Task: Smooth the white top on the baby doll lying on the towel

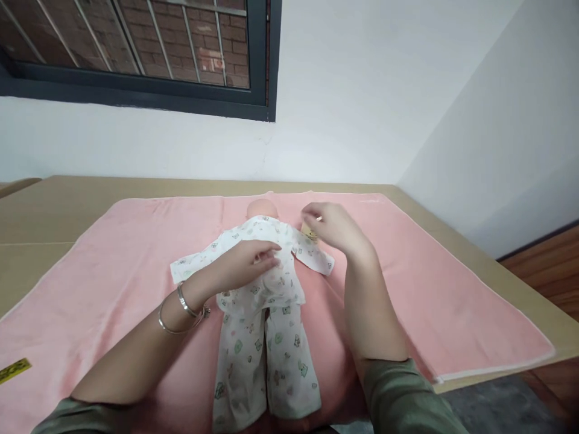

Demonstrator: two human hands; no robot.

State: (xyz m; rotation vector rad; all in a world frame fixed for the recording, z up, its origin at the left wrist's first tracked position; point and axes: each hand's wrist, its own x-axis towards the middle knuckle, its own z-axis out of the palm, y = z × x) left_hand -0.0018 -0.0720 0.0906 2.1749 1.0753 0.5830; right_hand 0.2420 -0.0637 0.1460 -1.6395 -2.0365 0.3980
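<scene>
- A baby doll [262, 283] is laid face up on a pink towel [126, 265], with its head toward the wall and its legs toward the camera.
- The doll is dressed in a white printed top [253, 241] and matching white printed trousers [266, 361].
- The bare head [261, 208] of the doll is seen at the far end of the top.
- The left hand [251, 260] is laid flat on the chest of the doll, palm down, with the fingers stretched loosely across the front of the top; nothing is gripped.
- 2 metal bangles [183, 310] are worn on the left wrist, just short of the doll's left-of-picture sleeve.
- The right hand [332, 228] is held just above the doll's right-of-picture shoulder, with the fingers curled inward.
- A small pale tag-like item [310, 232] is seen at the fingertips of the right hand, beside the doll's collar; whether it is pinched cannot be told.
- Both sleeves of the top are spread out sideways from the doll's body and rest on the towel.
- The towel is spread over a tan table [63, 205], which extends beyond the doll on all visible sides.
- A yellow strip [13, 369] lies on the towel's near edge, well apart from the doll, at the left of the picture.
- A barred window [136, 54] is set in the white wall beyond the doll's head.
</scene>
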